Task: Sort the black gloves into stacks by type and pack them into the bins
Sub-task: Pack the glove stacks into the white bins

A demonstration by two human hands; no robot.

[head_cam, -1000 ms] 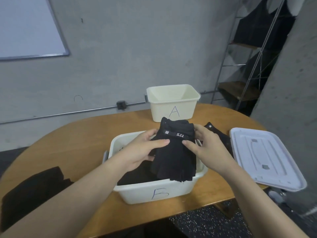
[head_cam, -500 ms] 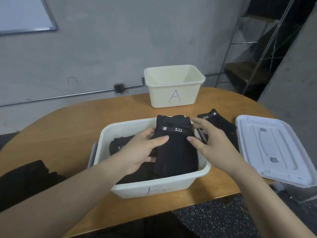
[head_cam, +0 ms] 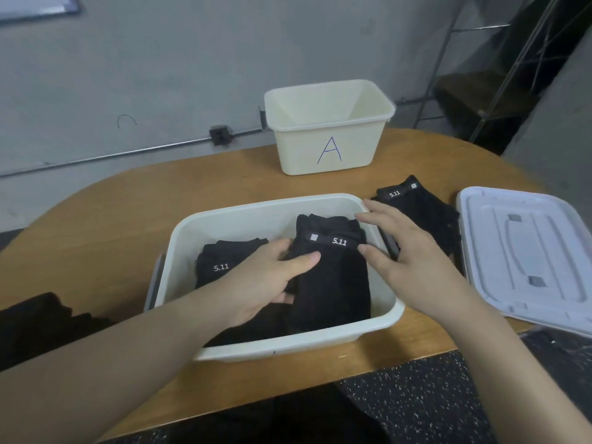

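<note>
Fingers (head_cam: 304,259) of left hand (head_cam: 256,283) curled round the left edge of the glove stack (head_cam: 330,277), thumb on top, gripping it. Right hand (head_cam: 413,261) released, fingers straight and spread, thumb tip touching or just beside the stack's right edge by the 5.11 band. Stack down in the right half of the near bin (head_cam: 288,346), beside another folded pile (head_cam: 224,264) at left. More gloves (head_cam: 419,206) on the table (head_cam: 96,225) just right of the bin; dark pile (head_cam: 35,325) at near left. Bin A (head_cam: 326,129) far off, nothing visible inside. Lid (head_cam: 525,251) at right.

Risks, as a judgement: pulling the left hand out could drag the stack askew or unfold it; could also spill onto the neighbouring pile and mix types.
</note>
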